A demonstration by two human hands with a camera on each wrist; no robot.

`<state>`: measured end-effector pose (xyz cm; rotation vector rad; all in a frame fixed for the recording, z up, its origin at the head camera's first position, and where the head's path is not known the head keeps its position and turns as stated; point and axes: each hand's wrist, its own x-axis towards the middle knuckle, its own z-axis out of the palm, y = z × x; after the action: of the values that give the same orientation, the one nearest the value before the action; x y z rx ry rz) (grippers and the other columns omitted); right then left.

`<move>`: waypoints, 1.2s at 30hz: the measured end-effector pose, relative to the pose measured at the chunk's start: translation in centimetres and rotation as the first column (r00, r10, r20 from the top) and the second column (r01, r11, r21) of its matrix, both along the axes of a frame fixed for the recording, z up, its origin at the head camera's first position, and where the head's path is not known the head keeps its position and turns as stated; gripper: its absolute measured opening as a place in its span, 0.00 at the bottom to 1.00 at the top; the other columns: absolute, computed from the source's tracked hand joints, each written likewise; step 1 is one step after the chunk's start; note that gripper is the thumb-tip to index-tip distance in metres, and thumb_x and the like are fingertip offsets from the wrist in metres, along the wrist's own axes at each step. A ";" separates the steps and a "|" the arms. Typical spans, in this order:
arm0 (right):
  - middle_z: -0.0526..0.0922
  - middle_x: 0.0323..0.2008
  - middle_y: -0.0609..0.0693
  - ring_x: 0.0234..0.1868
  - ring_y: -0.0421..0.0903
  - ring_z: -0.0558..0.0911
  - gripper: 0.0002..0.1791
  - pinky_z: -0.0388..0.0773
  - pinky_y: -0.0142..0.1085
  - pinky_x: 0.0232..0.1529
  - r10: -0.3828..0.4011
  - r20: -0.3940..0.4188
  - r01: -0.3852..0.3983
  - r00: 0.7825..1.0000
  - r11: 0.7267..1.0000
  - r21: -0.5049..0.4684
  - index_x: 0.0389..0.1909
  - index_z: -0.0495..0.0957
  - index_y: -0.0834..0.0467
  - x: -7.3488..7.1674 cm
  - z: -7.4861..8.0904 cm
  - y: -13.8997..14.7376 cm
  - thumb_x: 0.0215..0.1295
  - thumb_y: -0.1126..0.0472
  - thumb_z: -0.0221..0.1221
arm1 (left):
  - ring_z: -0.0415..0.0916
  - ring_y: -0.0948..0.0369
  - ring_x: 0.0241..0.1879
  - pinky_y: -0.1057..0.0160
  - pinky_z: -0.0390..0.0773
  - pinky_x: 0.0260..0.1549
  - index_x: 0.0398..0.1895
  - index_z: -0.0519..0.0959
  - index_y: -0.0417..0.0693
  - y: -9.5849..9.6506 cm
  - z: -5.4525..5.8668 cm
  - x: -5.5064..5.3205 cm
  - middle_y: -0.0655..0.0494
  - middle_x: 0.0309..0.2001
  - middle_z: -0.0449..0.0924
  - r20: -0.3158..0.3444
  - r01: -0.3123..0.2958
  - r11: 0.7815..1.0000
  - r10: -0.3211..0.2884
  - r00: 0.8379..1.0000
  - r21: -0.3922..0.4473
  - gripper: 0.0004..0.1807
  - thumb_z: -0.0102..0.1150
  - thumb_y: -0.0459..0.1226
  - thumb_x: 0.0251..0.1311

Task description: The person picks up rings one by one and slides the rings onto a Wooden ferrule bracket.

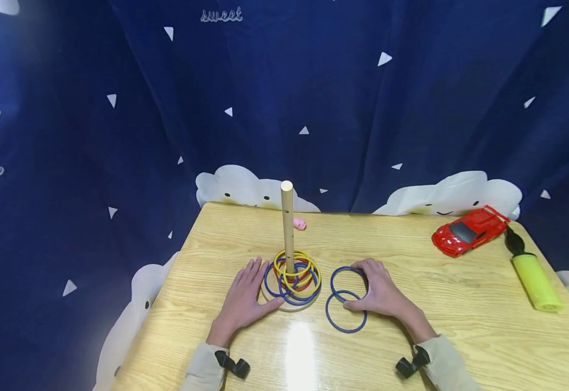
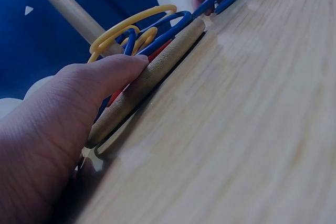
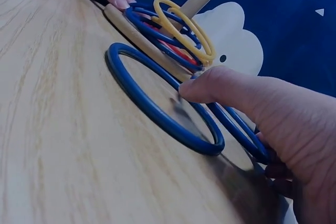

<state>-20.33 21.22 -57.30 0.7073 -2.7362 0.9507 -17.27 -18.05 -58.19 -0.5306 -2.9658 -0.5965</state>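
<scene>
A round wooden base [image 2: 152, 82] carries an upright wooden post [image 1: 287, 228]. Around the post lie stacked yellow rings [image 1: 309, 260], red rings and blue rings. My left hand [image 1: 245, 304] is beside the base with fingers straight along its left side, and the thumb reaches over the near rim. On the table right of the base, two blue rings overlap: a far ring [image 1: 332, 278] and a near ring [image 1: 330, 321]. My right hand [image 1: 379, 290] spans the far ring's right side, fingertips at its far edge. Its extended thumb [image 3: 220, 85] lies over the rings' overlap.
Behind the post is a small pink object [image 1: 300, 224]. A red toy car [image 1: 470, 231] stands at the back right of the wooden table [image 1: 411, 239], with a yellow-green pump [image 1: 536, 282] at the right edge. A dark blue curtain [image 1: 284, 81] hangs behind.
</scene>
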 end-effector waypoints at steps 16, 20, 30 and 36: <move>0.78 0.53 0.55 0.57 0.53 0.73 0.51 0.73 0.53 0.57 0.033 0.041 -0.030 0.999 0.997 -0.066 0.61 0.76 0.61 0.2 2.1 0.0 0.36 0.41 0.84 | 0.40 0.50 0.84 0.48 0.43 0.81 0.86 0.46 0.56 -0.1 -0.2 -0.1 0.49 0.85 0.45 0.015 -0.005 1.000 0.006 1.000 -0.012 0.60 0.48 0.77 0.60; 0.78 0.54 0.56 0.58 0.54 0.72 0.52 0.73 0.53 0.57 0.034 0.024 -0.033 0.999 0.997 -0.076 0.63 0.74 0.61 0.2 2.9 -0.1 0.37 0.43 0.84 | 0.39 0.51 0.84 0.48 0.43 0.81 0.87 0.45 0.56 -0.1 -0.1 -0.1 0.49 0.85 0.45 0.025 -0.005 1.000 0.006 1.000 -0.015 0.60 0.48 0.77 0.60; 0.77 0.54 0.54 0.58 0.54 0.71 0.52 0.73 0.53 0.57 0.025 -0.002 -0.026 1.000 0.999 -0.045 0.63 0.75 0.60 -0.5 5.4 -0.4 0.38 0.40 0.83 | 0.42 0.49 0.84 0.46 0.46 0.80 0.86 0.48 0.54 0.0 0.0 -0.1 0.48 0.85 0.47 0.006 -0.002 1.000 0.002 1.000 -0.007 0.60 0.50 0.76 0.61; 0.78 0.54 0.54 0.59 0.54 0.72 0.51 0.72 0.54 0.58 0.019 -0.028 -0.020 0.999 0.999 -0.033 0.62 0.76 0.60 -1.1 7.3 -0.6 0.38 0.40 0.83 | 0.40 0.51 0.84 0.47 0.45 0.80 0.86 0.47 0.55 0.0 0.0 -0.1 0.49 0.85 0.46 0.021 -0.006 1.000 0.006 1.000 -0.006 0.60 0.49 0.77 0.60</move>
<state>-21.42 20.65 -49.97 0.7368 -2.6877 0.9807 -17.33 -18.08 -58.18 -0.5196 -2.9882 -0.5970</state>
